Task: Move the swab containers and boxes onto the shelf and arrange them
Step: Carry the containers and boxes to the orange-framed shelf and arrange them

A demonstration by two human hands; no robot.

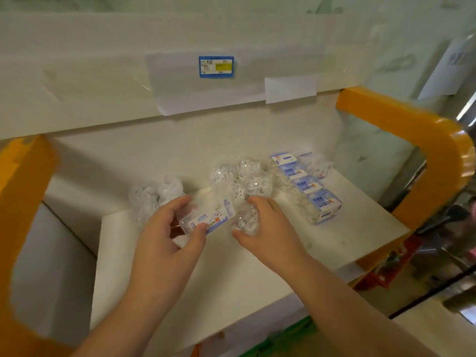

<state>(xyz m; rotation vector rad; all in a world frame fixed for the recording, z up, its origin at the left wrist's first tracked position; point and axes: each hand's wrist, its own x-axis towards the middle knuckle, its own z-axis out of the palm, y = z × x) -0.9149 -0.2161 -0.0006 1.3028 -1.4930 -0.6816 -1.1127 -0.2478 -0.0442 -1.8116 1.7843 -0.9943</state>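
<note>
1. The left hand (164,228) grips a clear swab box (208,215) with a blue and white label; its fingers (180,202) curl over the far side and the thumb presses the near edge, so the box sits tilted between them, just above the white shelf (231,266).
2. The right hand (268,228) holds a clear round swab container (244,220), fingers curled over its top and thumb at its near side; it touches the right end of the box.
3. Just beyond the right fingers stands a cluster of round containers (242,176) on the shelf.
4. Farther right of them runs a row of labelled boxes (306,186), end to end.
5. Beyond the left fingers lie two more clear containers (154,194), blurred.
6. An orange frame (425,140) bounds the shelf on both sides.
7. A blue tag (216,67) is on the board above.
</note>
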